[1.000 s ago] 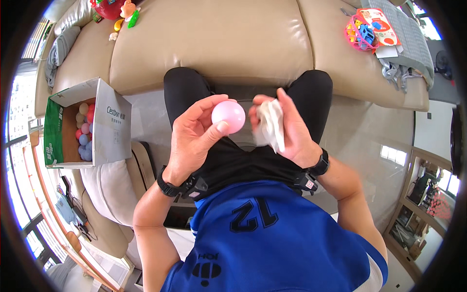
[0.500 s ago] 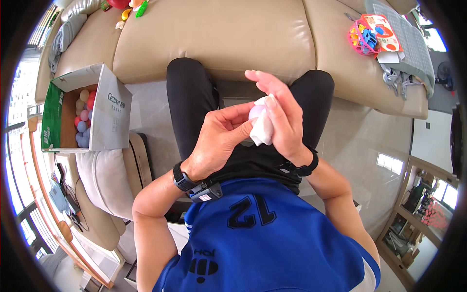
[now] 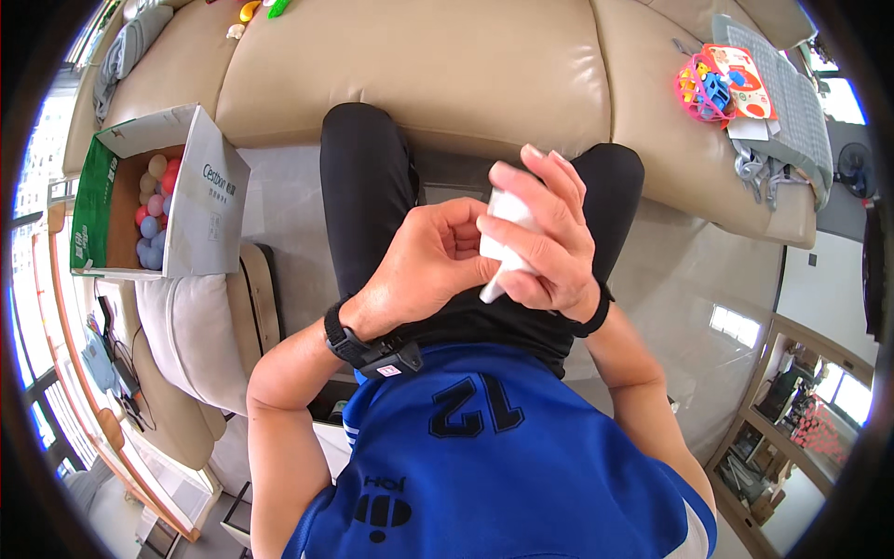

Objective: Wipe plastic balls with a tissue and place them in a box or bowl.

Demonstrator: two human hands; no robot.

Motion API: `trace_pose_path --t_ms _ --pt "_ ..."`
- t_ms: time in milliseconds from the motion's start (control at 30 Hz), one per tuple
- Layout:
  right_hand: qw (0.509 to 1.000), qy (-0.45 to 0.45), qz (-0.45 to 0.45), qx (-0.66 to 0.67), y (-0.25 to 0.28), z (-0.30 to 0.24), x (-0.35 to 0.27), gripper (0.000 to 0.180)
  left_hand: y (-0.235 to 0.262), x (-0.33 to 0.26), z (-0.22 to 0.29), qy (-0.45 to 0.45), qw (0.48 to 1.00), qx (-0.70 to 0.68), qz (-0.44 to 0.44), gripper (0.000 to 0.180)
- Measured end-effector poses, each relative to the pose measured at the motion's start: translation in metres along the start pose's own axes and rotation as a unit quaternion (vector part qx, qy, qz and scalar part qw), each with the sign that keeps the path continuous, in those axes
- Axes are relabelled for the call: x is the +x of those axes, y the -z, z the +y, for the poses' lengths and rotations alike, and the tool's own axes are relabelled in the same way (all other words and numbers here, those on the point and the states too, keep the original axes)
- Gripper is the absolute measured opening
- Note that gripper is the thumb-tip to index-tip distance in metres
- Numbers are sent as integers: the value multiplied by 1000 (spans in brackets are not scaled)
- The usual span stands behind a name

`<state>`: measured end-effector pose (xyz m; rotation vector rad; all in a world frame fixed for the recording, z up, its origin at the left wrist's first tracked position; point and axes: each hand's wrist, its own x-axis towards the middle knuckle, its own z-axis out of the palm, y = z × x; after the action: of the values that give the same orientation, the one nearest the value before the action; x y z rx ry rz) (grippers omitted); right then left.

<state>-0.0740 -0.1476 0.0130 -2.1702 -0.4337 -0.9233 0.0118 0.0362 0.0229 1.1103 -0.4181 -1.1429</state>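
Observation:
My left hand and my right hand are pressed together above my lap, over my black trousers. A white cloth is gripped in my right hand and wrapped against what my left hand holds. My left hand's fingers curl inward under the cloth. The pink ball it held a moment ago is hidden by the cloth and fingers. Each wrist carries a black band.
An open cardboard box of several coloured balls rests on a pale cushion at my left. A beige sofa runs in front of me. Colourful toys and a grey blanket lie on its right end.
The pink ball was in plain view in my left hand. My right hand brought the white cloth over it and now covers it; both hands have closed together.

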Motion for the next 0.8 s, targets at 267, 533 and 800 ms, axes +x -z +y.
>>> trace_pose_path --t_ms 267,533,800 --pt "796 -434 183 381 -29 -39 -19 37 -14 1 -13 -418 770 470 104 49" --pt "984 -91 -28 150 -10 -35 -4 30 10 -7 -6 31 995 -75 -60 23" --pt "995 -3 -20 96 0 -3 -38 41 -21 -9 -21 -139 989 51 -2 22"
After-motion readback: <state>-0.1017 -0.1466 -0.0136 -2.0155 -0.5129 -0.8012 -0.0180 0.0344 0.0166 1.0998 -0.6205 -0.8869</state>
